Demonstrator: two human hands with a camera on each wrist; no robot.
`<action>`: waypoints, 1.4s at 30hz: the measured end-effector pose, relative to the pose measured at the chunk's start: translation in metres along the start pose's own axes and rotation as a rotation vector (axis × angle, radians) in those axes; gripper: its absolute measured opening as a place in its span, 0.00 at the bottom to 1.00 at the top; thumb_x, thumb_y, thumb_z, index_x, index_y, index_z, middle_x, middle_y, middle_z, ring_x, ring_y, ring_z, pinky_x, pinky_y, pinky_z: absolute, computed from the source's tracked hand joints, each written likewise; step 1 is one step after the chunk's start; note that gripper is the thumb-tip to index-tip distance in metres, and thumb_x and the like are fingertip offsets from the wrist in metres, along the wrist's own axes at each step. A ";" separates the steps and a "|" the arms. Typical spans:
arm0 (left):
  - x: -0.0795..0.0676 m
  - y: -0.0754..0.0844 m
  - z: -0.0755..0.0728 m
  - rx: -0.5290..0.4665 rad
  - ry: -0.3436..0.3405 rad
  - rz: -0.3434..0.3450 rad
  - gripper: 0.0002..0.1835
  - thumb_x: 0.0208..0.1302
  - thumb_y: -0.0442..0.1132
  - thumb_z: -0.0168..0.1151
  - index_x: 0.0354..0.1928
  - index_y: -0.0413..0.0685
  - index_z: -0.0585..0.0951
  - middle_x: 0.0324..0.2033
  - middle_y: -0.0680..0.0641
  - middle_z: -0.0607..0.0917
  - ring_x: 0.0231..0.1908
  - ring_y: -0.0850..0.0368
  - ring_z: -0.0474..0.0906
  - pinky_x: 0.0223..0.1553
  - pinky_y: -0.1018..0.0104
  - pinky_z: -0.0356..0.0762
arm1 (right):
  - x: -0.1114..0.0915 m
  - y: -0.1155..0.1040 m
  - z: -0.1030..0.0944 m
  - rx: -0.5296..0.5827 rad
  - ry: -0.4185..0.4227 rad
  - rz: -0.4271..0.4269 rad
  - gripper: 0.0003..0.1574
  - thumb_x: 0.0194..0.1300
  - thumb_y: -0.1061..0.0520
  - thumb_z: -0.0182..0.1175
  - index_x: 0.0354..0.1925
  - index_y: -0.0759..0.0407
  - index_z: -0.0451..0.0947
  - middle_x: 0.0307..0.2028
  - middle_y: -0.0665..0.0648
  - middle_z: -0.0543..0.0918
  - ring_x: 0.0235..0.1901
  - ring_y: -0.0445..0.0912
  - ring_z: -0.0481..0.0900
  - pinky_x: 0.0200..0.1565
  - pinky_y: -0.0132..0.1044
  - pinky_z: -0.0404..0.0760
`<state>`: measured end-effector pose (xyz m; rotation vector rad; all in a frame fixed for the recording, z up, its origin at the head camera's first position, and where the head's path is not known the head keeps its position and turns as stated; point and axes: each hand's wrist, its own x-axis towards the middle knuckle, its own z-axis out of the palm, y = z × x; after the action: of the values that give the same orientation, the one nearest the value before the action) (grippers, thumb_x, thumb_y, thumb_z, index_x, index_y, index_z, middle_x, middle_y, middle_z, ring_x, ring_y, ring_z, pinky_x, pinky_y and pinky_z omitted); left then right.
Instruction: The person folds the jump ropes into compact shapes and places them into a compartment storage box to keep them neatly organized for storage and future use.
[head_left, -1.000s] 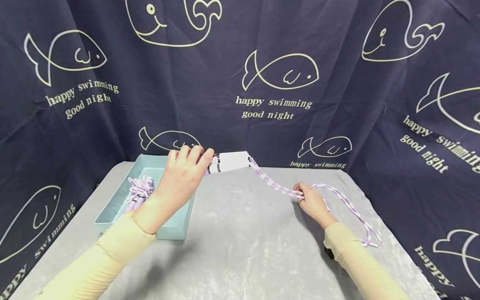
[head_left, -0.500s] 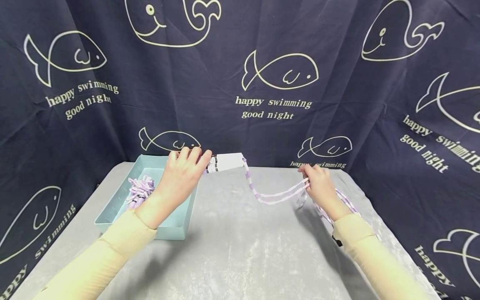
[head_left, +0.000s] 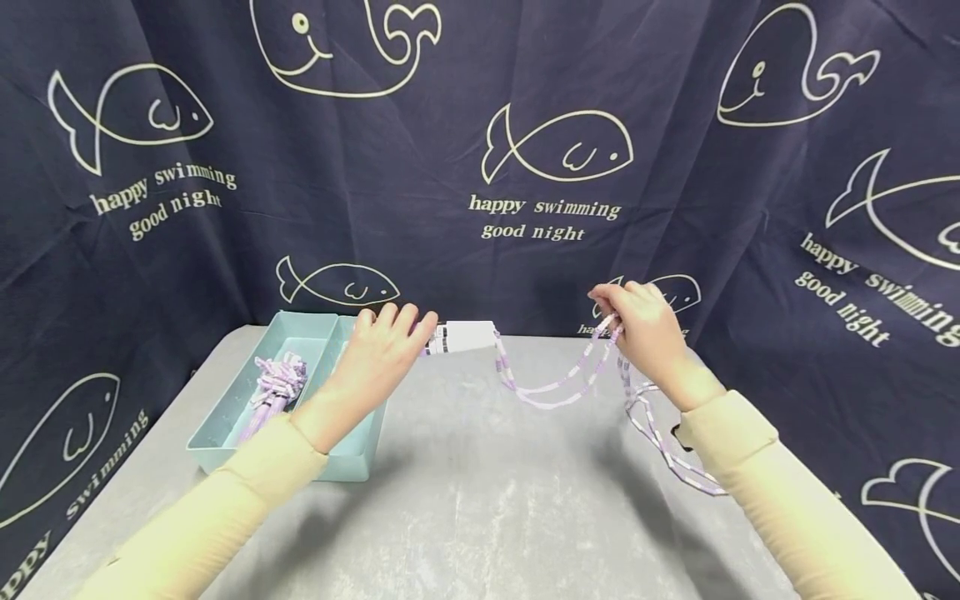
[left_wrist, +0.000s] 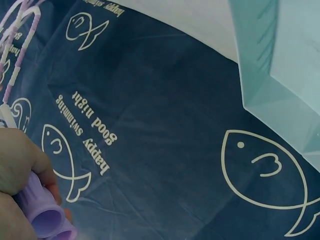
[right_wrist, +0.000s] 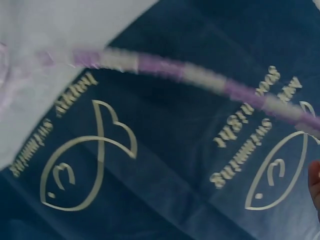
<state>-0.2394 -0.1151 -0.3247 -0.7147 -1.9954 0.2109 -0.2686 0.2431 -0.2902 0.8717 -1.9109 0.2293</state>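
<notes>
My left hand (head_left: 382, 350) grips the paired handles of a beaded jump rope; their white ends (head_left: 471, 335) stick out to the right. Purple hollow handle ends (left_wrist: 45, 215) show below the fingers in the left wrist view. From the white ends, the purple-and-white beaded cord (head_left: 504, 358) sags and rises to my right hand (head_left: 645, 337), which pinches the doubled strands above the table. More cord hangs in loops below that hand toward the right. In the right wrist view a beaded strand (right_wrist: 162, 67) crosses blurred, with only a fingertip visible at the edge.
A light-blue divided box (head_left: 348, 468) stands on the left of the grey table (head_left: 480, 517), partly behind the left forearm. A bundled purple-and-white jump rope (head_left: 280, 379) lies in its left compartment. A dark fish-print curtain (head_left: 420, 192) encloses the back and sides.
My right hand has risen and moved slightly right, lifting the cord off the table's right side. My left hand has shifted slightly right and down, still holding the handles.
</notes>
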 end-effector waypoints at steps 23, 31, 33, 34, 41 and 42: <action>0.013 0.020 0.006 0.037 -0.004 0.052 0.14 0.57 0.27 0.51 0.44 0.49 0.73 0.30 0.46 0.72 0.29 0.49 0.69 0.25 0.59 0.61 | 0.083 -0.032 -0.022 -0.045 0.014 -0.308 0.08 0.51 0.73 0.44 0.24 0.63 0.67 0.21 0.57 0.69 0.21 0.53 0.67 0.26 0.41 0.64; 0.019 0.018 0.017 0.074 -0.066 -0.041 0.14 0.58 0.28 0.53 0.46 0.48 0.74 0.33 0.45 0.74 0.32 0.46 0.71 0.26 0.57 0.64 | 0.091 -0.047 -0.024 0.002 0.052 -0.312 0.10 0.47 0.74 0.45 0.23 0.62 0.67 0.19 0.56 0.69 0.21 0.52 0.67 0.26 0.42 0.63; 0.020 0.021 0.021 0.074 -0.107 -0.029 0.15 0.58 0.29 0.53 0.47 0.48 0.73 0.34 0.45 0.74 0.33 0.46 0.71 0.27 0.57 0.64 | 0.092 -0.050 -0.023 0.003 0.050 -0.307 0.10 0.47 0.74 0.45 0.23 0.62 0.66 0.19 0.56 0.69 0.21 0.52 0.66 0.26 0.42 0.63; 0.020 0.023 0.022 0.077 -0.123 -0.018 0.15 0.58 0.29 0.53 0.47 0.48 0.73 0.34 0.45 0.74 0.33 0.47 0.71 0.27 0.57 0.64 | 0.092 -0.051 -0.023 0.000 0.048 -0.305 0.10 0.47 0.74 0.45 0.22 0.62 0.66 0.19 0.56 0.68 0.21 0.52 0.66 0.26 0.42 0.63; 0.026 0.046 0.034 0.060 -0.111 0.086 0.12 0.63 0.32 0.46 0.47 0.51 0.73 0.35 0.48 0.74 0.32 0.49 0.70 0.27 0.59 0.63 | 0.098 -0.055 -0.019 -0.070 -0.014 -0.305 0.10 0.47 0.73 0.46 0.23 0.61 0.66 0.20 0.56 0.70 0.22 0.53 0.69 0.27 0.42 0.65; 0.027 0.049 0.034 0.061 -0.098 0.106 0.13 0.65 0.32 0.43 0.47 0.52 0.73 0.35 0.48 0.74 0.32 0.50 0.70 0.27 0.59 0.63 | 0.099 -0.055 -0.018 -0.087 -0.033 -0.304 0.09 0.48 0.73 0.47 0.23 0.61 0.66 0.21 0.56 0.71 0.22 0.53 0.69 0.28 0.42 0.65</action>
<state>-0.2582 -0.0553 -0.3428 -0.7841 -2.0367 0.3748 -0.2455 0.1657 -0.2094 1.0966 -1.7757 -0.0515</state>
